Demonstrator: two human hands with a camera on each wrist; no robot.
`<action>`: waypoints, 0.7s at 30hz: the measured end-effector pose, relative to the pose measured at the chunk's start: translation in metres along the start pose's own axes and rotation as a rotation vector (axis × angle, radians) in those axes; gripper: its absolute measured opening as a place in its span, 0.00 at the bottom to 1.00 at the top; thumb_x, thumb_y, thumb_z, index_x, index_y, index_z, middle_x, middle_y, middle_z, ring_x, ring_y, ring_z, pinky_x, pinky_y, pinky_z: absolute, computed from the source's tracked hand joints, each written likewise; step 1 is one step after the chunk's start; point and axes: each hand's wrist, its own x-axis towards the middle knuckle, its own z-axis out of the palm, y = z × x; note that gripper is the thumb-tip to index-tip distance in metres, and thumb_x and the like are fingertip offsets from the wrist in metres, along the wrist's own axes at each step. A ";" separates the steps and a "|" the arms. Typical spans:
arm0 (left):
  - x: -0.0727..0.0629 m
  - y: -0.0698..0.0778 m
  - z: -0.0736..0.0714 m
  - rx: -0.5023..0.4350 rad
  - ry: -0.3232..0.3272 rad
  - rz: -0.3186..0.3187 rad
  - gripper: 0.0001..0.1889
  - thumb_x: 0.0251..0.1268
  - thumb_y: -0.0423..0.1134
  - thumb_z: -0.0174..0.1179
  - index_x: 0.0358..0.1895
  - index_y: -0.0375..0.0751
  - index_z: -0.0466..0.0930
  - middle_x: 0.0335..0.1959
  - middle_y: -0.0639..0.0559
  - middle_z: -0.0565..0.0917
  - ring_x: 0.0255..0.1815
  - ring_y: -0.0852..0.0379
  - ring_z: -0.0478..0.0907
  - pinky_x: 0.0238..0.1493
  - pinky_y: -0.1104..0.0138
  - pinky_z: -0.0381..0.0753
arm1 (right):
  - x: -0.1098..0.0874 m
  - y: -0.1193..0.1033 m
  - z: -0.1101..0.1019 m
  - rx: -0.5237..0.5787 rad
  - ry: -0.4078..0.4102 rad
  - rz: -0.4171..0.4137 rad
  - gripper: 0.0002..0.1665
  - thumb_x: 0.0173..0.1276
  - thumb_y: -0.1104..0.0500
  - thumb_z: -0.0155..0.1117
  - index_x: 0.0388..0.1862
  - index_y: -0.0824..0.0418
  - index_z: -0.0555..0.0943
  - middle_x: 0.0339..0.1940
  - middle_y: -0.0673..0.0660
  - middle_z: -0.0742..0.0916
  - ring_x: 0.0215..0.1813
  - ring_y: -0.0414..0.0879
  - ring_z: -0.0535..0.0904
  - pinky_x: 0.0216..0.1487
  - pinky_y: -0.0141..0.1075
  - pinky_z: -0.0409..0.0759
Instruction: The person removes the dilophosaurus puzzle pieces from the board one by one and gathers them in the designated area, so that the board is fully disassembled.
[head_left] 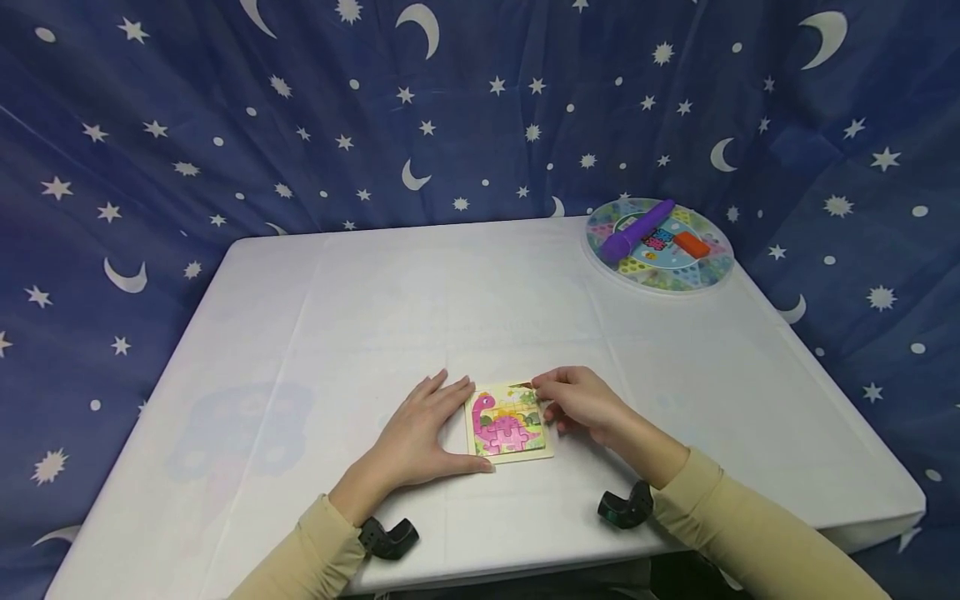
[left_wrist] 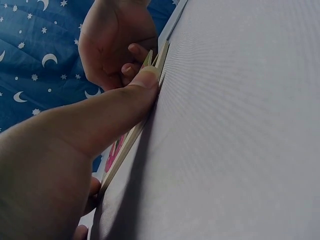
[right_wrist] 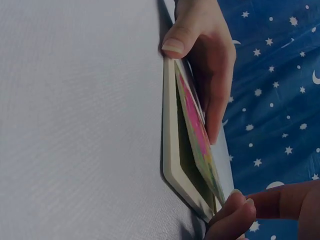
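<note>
A small square jigsaw puzzle (head_left: 507,429) with a pink dinosaur lies in a pale wooden tray (head_left: 527,457) on the table. My left hand (head_left: 418,435) holds the tray from the left, thumb along its near edge and index fingertip at the far left corner. With thumb and fingertips my right hand (head_left: 581,402) pinches the puzzle at the far right corner. In the right wrist view the puzzle layer (right_wrist: 196,120) tilts up out of the tray (right_wrist: 170,115), leaving a dark gap beneath. My left thumb (left_wrist: 145,79) partly hides the tray in the left wrist view.
At the far right corner of the table a round patterned board (head_left: 667,282) carries a purple microphone-shaped thing (head_left: 637,233) and an orange block (head_left: 692,244). White cloth (head_left: 390,308) covers the table. A blue star-and-moon curtain (head_left: 480,108) hangs behind.
</note>
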 end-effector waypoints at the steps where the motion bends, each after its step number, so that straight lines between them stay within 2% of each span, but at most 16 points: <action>1: 0.000 0.000 0.000 -0.001 -0.001 -0.002 0.60 0.42 0.78 0.70 0.78 0.46 0.66 0.78 0.53 0.67 0.82 0.48 0.50 0.79 0.56 0.45 | 0.001 0.001 0.000 -0.005 0.005 -0.006 0.17 0.71 0.60 0.62 0.55 0.67 0.81 0.34 0.58 0.84 0.28 0.44 0.78 0.25 0.32 0.75; 5: 0.000 0.000 0.000 0.001 -0.005 -0.007 0.60 0.43 0.79 0.69 0.78 0.46 0.66 0.78 0.54 0.66 0.83 0.49 0.49 0.79 0.57 0.45 | 0.002 0.002 0.002 -0.028 0.032 -0.044 0.15 0.69 0.59 0.67 0.51 0.65 0.81 0.37 0.58 0.84 0.28 0.46 0.80 0.25 0.34 0.76; 10: 0.000 0.001 -0.001 0.005 -0.009 -0.006 0.60 0.43 0.79 0.69 0.78 0.46 0.66 0.78 0.54 0.66 0.83 0.48 0.49 0.79 0.56 0.45 | 0.003 0.002 0.004 -0.069 0.080 -0.083 0.16 0.66 0.57 0.73 0.47 0.65 0.81 0.33 0.58 0.86 0.25 0.47 0.81 0.23 0.35 0.76; 15: 0.000 0.001 -0.001 0.007 -0.013 -0.008 0.60 0.43 0.79 0.69 0.78 0.45 0.66 0.78 0.53 0.66 0.82 0.48 0.49 0.79 0.56 0.45 | 0.007 0.001 0.005 -0.160 0.107 -0.096 0.19 0.63 0.55 0.77 0.46 0.63 0.81 0.32 0.55 0.87 0.25 0.46 0.82 0.23 0.34 0.76; 21: 0.000 0.002 -0.001 0.010 -0.012 0.000 0.60 0.44 0.79 0.69 0.79 0.46 0.65 0.78 0.53 0.66 0.82 0.48 0.50 0.79 0.56 0.45 | 0.010 -0.001 0.005 -0.296 0.112 -0.141 0.14 0.62 0.54 0.78 0.42 0.60 0.86 0.30 0.52 0.87 0.28 0.45 0.81 0.26 0.34 0.78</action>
